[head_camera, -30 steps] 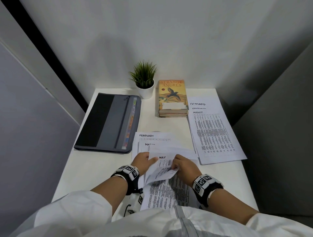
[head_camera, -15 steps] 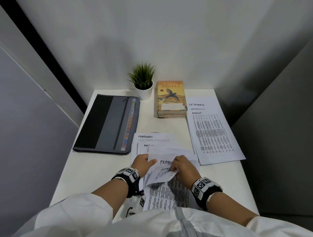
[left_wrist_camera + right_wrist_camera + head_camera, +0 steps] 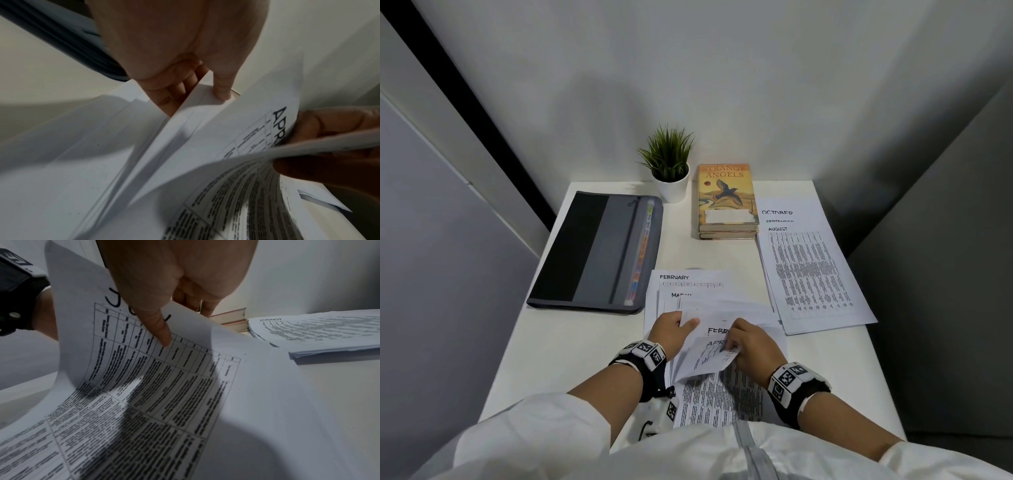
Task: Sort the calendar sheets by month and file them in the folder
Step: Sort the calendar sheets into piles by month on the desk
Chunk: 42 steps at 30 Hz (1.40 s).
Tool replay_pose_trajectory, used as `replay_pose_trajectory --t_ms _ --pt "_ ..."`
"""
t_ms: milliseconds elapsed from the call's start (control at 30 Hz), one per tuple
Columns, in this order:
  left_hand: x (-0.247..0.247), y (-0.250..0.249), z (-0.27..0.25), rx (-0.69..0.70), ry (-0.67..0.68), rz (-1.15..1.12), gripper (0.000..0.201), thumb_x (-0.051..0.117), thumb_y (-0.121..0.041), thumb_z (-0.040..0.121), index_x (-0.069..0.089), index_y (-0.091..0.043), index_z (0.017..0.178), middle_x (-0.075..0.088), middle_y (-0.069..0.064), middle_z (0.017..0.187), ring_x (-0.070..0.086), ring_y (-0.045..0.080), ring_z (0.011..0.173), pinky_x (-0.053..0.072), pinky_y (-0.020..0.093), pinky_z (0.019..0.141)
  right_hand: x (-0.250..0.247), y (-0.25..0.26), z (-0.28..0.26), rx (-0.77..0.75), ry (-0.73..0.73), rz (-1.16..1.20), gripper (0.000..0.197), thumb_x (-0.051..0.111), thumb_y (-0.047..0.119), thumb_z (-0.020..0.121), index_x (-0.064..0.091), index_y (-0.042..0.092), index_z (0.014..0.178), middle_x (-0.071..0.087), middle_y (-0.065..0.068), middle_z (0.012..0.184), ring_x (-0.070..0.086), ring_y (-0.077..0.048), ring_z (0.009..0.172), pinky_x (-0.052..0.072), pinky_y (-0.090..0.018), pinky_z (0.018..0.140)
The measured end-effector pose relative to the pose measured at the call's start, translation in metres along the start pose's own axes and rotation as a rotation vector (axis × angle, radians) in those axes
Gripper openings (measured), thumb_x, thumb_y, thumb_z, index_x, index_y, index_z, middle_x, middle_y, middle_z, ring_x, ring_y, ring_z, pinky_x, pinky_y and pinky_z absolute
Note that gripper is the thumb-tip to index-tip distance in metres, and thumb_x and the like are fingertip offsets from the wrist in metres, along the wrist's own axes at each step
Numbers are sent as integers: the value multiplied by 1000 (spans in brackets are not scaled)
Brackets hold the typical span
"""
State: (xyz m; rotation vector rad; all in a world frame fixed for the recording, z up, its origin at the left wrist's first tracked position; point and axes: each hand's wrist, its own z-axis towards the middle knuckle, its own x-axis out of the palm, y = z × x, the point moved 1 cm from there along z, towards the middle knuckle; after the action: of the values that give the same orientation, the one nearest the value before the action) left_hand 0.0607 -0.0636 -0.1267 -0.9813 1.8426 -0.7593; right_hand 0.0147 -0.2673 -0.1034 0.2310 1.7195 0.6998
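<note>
A loose stack of calendar sheets (image 3: pixel 717 387) lies at the table's front centre. My left hand (image 3: pixel 685 323) pinches the left edge of some of its sheets, thumb (image 3: pixel 221 91) on top and fingers underneath. My right hand (image 3: pixel 729 346) grips the curled-back top sheets; its thumb (image 3: pixel 160 331) presses a July sheet (image 3: pixel 164 378). Under that curl an April sheet (image 3: pixel 257 129) shows, and behind it a February heading (image 3: pixel 717 331). Beyond the hands lie a February sheet (image 3: pixel 688 278) and a March sheet (image 3: pixel 678 295). The grey zip folder (image 3: pixel 599 250) lies closed at the left.
A pile with October, September and August sheets (image 3: pixel 811 274) lies at the right edge. Two stacked books (image 3: pixel 726 202) and a small potted plant (image 3: pixel 669 171) stand at the back by the wall. Grey partitions close in both sides of the white table (image 3: pixel 551 342).
My right hand has peeled back the May sheet that was on top a second ago, which uncovered the February and April headings. My left hand has stayed on the stack's left edge.
</note>
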Motion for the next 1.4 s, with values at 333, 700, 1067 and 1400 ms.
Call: replay_pose_trajectory --t_ms 333,700,1067,1400 --pt "5 -6 -4 -11 -6 -61 37 73 -27 85 61 8 85 57 13 75 50 19 67 41 30 65 7 -4 1 -15 12 -38 16 66 2 75 66 18 79 59 2 97 49 -21 98 44 -28 74" --pt "6 -4 -3 -63 -28 -77 27 78 -26 79 67 -4 89 68 7 75 53 15 58 44 24 62 8 -7 1 -22 -25 -31 19 70 2 72 67 19 80 59 3 102 50 -21 97 45 -28 74" --pt "7 -13 -8 10 -26 -59 13 76 -15 82 65 -14 75 66 -2 72 58 14 68 44 12 55 5 -3 0 -56 -49 -56 19 70 0 70 67 17 76 63 0 105 51 -24 98 41 -25 77" --pt "0 -16 -12 -42 -21 -50 30 69 -28 89 55 -7 73 53 6 68 48 19 63 36 26 64 1 -1 -4 -5 -79 29 16 68 1 74 65 17 78 54 2 110 56 -20 85 51 -32 64"
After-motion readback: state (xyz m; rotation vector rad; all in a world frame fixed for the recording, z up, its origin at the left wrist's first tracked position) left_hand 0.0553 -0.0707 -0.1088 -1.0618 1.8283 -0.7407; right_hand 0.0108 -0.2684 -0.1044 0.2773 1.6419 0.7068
